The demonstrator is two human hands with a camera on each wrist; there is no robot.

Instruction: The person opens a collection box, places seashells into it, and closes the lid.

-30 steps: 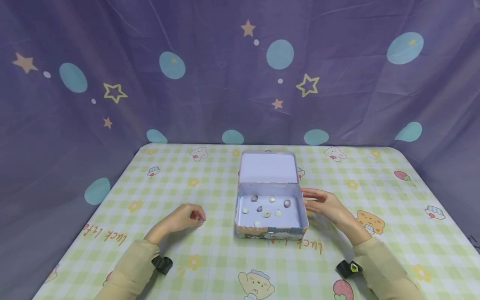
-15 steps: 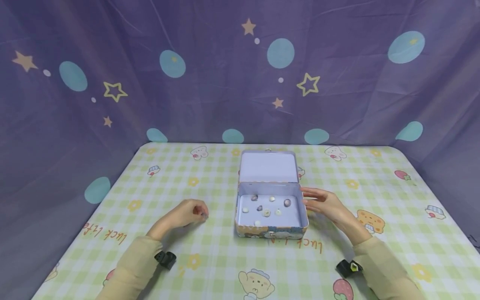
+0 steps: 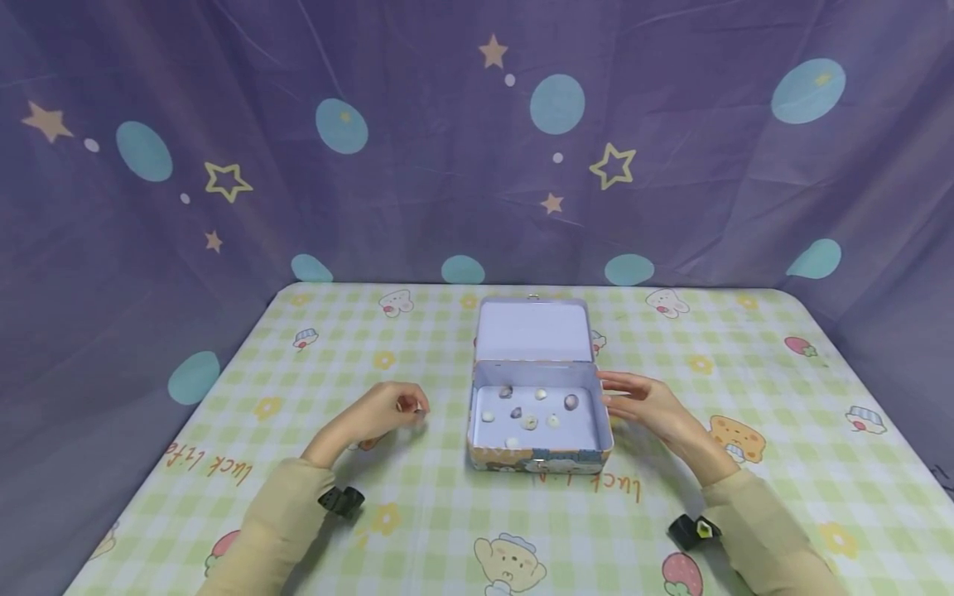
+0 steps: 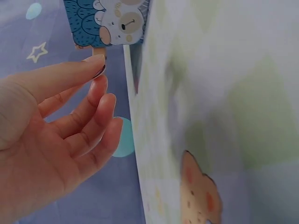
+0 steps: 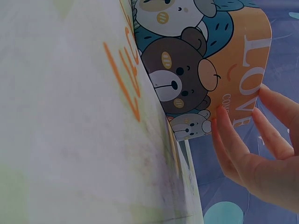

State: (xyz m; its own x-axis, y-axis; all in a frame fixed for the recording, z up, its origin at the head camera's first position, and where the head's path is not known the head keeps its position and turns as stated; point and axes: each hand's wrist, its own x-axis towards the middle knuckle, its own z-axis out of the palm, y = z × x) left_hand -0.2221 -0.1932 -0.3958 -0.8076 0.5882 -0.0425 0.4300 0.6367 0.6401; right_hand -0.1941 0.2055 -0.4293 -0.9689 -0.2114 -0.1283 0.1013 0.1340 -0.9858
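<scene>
In the head view a tin box (image 3: 537,459) with a cartoon-bear print stands with its lid (image 3: 532,331) raised. Several small shells (image 3: 570,402), some pale and some purplish, lie spread over its white floor. To the left of the box, my left hand (image 3: 378,414) is above the cloth, apart from the tin. Between thumb and index fingertips it pinches a small dark shell (image 4: 100,71), mostly hidden by the fingers. My right hand (image 3: 652,411) touches the box's right wall with extended fingertips, and the right wrist view shows those fingers (image 5: 229,135) against the orange printed side.
A green-and-white checked cloth (image 3: 417,530) printed with cartoons covers the table. Behind it and at both sides hangs a purple curtain (image 3: 417,207) with stars and blue ovals. The box's front wall and rim rise around the shells.
My left hand has moved right and slightly away from me, toward the box, still pinching the small shell. My right hand and the box have stayed in place.
</scene>
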